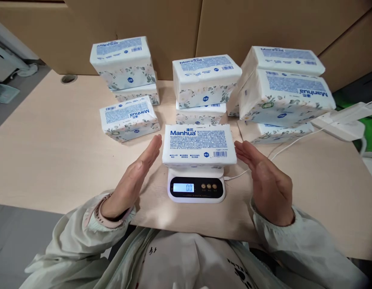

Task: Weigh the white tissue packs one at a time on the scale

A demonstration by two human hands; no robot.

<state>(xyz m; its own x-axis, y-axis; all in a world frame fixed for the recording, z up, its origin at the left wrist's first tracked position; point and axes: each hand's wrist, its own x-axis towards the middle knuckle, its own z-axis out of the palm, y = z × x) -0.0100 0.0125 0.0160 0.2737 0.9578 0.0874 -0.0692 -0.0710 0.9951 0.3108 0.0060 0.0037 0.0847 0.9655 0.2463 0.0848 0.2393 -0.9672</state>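
Note:
A white tissue pack [199, 144] with blue print lies at the top of a small white digital scale [197, 196], whose lit display reads 0.0. Just left of the pack is my left hand [133, 178], its fingers stretched out and pointing forward, with nothing in it. My right hand [265, 182] stands on the pack's other side, palm inward, fingers extended and holding nothing. A small gap shows between each hand and the pack. The scale's rear part is hidden under the pack.
More tissue packs are stacked at the back left [125, 70], back middle [205, 84] and back right [285, 96]; a single pack [130, 118] lies at left. A white cable [286, 149] runs from the scale to a power strip [340, 122]. Cardboard boxes [173, 24] stand behind.

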